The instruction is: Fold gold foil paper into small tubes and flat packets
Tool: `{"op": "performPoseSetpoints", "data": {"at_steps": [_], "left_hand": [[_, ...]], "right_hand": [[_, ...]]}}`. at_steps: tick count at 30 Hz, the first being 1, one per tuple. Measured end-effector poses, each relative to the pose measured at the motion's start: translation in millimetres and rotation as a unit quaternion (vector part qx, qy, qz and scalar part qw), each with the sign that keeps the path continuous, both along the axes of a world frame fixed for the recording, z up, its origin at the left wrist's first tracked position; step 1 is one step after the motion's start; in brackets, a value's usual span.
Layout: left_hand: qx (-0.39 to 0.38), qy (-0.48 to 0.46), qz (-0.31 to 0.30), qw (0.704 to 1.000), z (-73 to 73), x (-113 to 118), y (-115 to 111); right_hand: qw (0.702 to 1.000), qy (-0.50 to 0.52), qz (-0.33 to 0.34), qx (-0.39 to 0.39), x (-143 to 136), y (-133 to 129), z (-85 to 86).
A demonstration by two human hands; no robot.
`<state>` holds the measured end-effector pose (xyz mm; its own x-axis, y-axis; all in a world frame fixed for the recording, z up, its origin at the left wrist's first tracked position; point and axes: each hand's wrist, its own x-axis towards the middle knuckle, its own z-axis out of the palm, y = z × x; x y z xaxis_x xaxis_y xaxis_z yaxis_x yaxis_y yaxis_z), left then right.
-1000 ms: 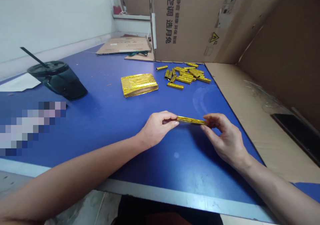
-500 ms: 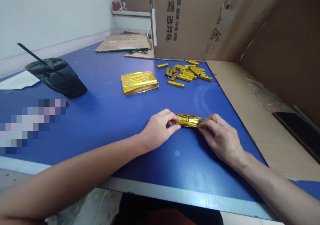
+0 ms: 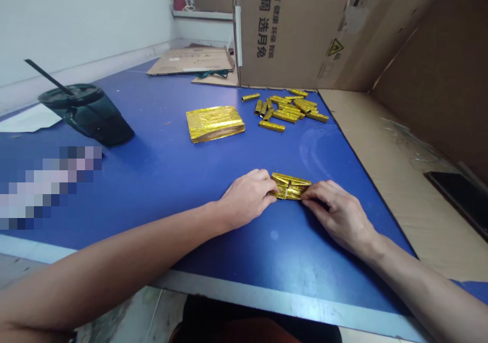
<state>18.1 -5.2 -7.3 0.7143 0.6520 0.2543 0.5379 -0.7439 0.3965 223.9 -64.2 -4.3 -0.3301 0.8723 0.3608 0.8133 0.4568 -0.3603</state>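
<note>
- Left hand (image 3: pixel 249 199): pinching left end of foil piece (image 3: pixel 297 187)
- Right hand (image 3: pixel 339 213): seemingly pinching its right end, fingertips partly hidden
- Gold stack (image 3: pixel 215 122), gold tubes (image 3: pixel 286 115): beyond foil piece

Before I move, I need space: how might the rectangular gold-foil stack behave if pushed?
The gold-foil stack might fan out: its front edge shows layers. Lying flat, it probably won't tip; being shiny, it could slip.

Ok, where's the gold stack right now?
In the head view, the gold stack lies slightly left of centre on the blue table, left of the gold tubes, beyond the left hand.
</note>
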Motion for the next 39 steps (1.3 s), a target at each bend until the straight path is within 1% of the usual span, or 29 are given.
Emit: {"op": "performPoseSetpoints", "data": {"at_steps": [4,8,12,17,19,21,28,34,39], "left_hand": [[0.005,0.013,0.006,1.0,1.3,0,1],[-0.001,0.003,0.008,1.0,0.7,2,4],[-0.048,-0.015,0.033,0.998,0.9,5,7],[-0.104,-0.029,0.067,0.992,3.4,9,8],[-0.136,-0.04,0.086,0.986,4.1,9,7],[-0.15,-0.046,0.1,0.982,4.8,10,6],[-0.117,-0.018,0.116,0.986,8.2,12,2],[-0.058,0.025,0.123,0.99,5.9,15,0],[-0.017,0.052,0.125,0.991,4.3,16,-1]], "right_hand": [[0.997,0.055,-0.027,-0.037,3,3,-1.8],[0.994,0.08,-0.048,-0.06,2,5,-1.7],[0.99,0.097,-0.062,-0.084,0,7,-0.2],[0.979,0.112,-0.112,-0.126,-2,7,0.6],[0.978,0.106,-0.118,-0.138,-3,7,1.3],[0.979,0.091,-0.114,-0.139,-4,8,2.5],[0.987,0.018,-0.109,-0.114,-9,11,6.4],[0.988,-0.003,-0.11,-0.105,-7,12,3.0],[0.992,-0.032,-0.089,-0.079,-6,11,0.5]]}}
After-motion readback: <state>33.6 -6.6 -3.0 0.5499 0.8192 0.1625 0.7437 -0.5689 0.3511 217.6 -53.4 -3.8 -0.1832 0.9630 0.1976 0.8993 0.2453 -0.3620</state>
